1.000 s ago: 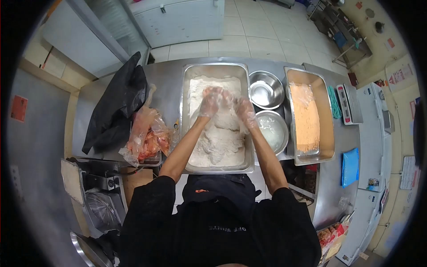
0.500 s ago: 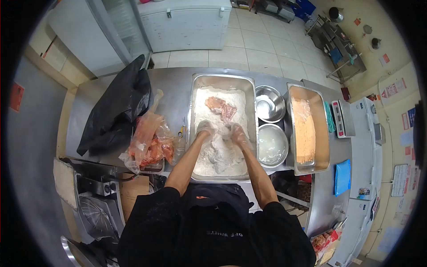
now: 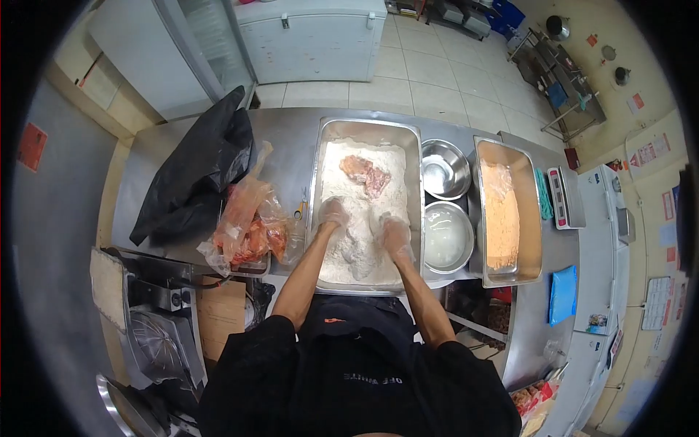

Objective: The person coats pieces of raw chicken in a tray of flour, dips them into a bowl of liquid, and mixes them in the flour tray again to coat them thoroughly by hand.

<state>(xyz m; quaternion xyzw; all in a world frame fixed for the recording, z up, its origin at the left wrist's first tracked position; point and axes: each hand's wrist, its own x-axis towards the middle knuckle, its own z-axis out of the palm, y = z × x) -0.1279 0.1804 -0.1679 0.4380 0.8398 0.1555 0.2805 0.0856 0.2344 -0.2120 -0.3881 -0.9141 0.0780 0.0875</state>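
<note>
A deep steel tray (image 3: 315, 186) holds white flour (image 3: 371, 153). My left hand (image 3: 334, 212), in a clear plastic glove, is down in the flour on the left side. On the right side my right hand (image 3: 395, 237), gloved the same way, is in the flour too. Flour and blur hide the fingers of both hands, so their grip does not show. Beyond my hands lies a piece of raw meat (image 3: 366, 173), only partly floured. Between my forearms is a flour-covered lump (image 3: 358, 255).
Left of the tray are yellow-handled scissors (image 3: 298, 215), a plastic bag of raw meat (image 3: 251, 237) and a black plastic bag (image 3: 193, 171). To the right stand two steel bowls (image 3: 445, 169), the nearer holding cloudy liquid, a tray of orange powder (image 3: 501, 218) and a scale (image 3: 561, 197).
My hands have moved apart, the right one slightly toward me. The meat piece stays on the flour at the far side. The whole view has shifted slightly.
</note>
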